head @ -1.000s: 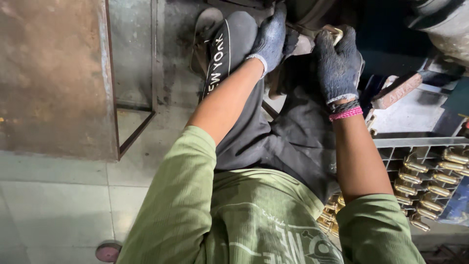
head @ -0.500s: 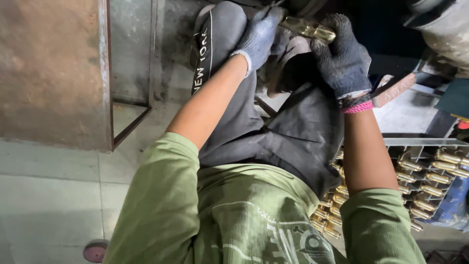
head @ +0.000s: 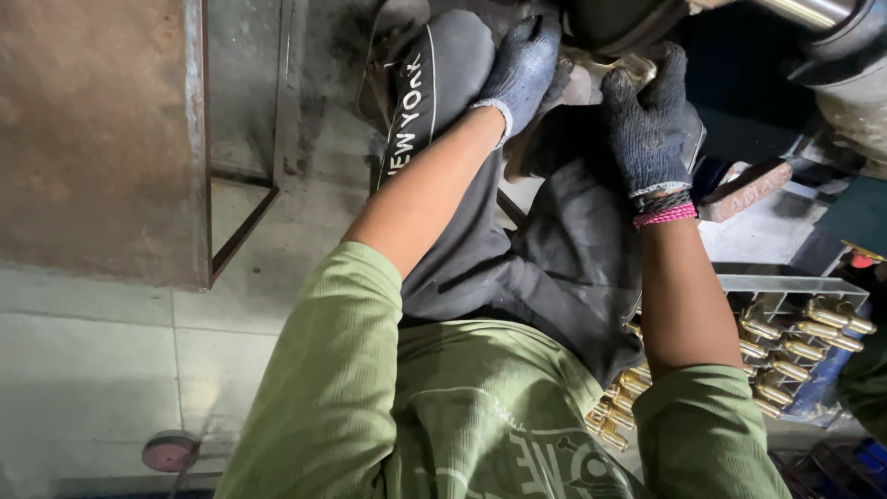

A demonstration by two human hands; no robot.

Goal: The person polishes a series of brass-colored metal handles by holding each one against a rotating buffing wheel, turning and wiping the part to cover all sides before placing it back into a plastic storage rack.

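— What's being held up there at the far end, past the knees?

— A small brass-coloured fitting (head: 637, 66), just under the big dark machine part (head: 619, 18). The right hand (head: 651, 125), in a dark knit glove with a pink band at the wrist, has its grip closed around the piece; only a sliver of metal shows between the fingers.

— And the left hand (head: 519, 69)?

— Grey-blue glove, fingers curled, pressed against the same spot from the left. Whether its grip is actually clamped on the fitting or only steadying it, I can't tell; the fingertips are hidden.

— How would that piece handle?

— Stiff, solid metal I'd judge, heavy for its size, and likely slick. The gloves help. Best taken around its body, as the right hand does.

— Anything else nearby?

— A grey tray (head: 785, 291) on the right, with rows of similar brass fittings (head: 795, 346), well apart from the hands. A rusty metal frame (head: 199, 139) stands left, over the tiled floor (head: 83, 360).
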